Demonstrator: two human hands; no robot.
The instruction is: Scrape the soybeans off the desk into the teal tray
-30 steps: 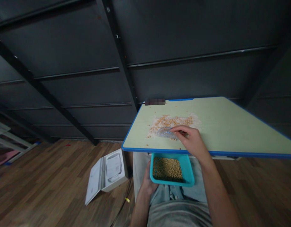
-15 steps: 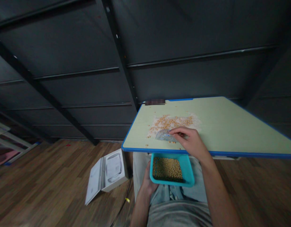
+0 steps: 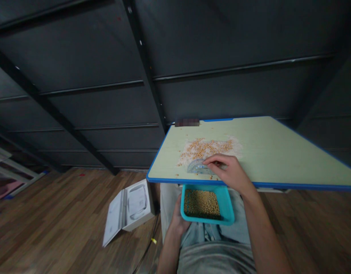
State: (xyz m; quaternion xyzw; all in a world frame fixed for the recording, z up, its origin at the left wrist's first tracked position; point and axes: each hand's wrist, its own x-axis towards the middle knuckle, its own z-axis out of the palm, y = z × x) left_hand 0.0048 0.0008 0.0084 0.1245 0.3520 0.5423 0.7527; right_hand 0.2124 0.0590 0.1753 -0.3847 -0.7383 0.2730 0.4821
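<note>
Under right hand (image 3: 231, 173) fingers (image 3: 213, 161): clear protractor (image 3: 196, 167), touching, beside beans (image 3: 205, 147).

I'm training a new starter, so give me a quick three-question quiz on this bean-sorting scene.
1. True or false: the right hand presses a clear plastic protractor on the pale green blue-edged table.
2. What holds the turquoise plastic tray? A left hand; B a shelf.
3. Fill in: the tray sits just ___ the table's near edge.

Key: 1 true; 2 A; 3 below.
</note>
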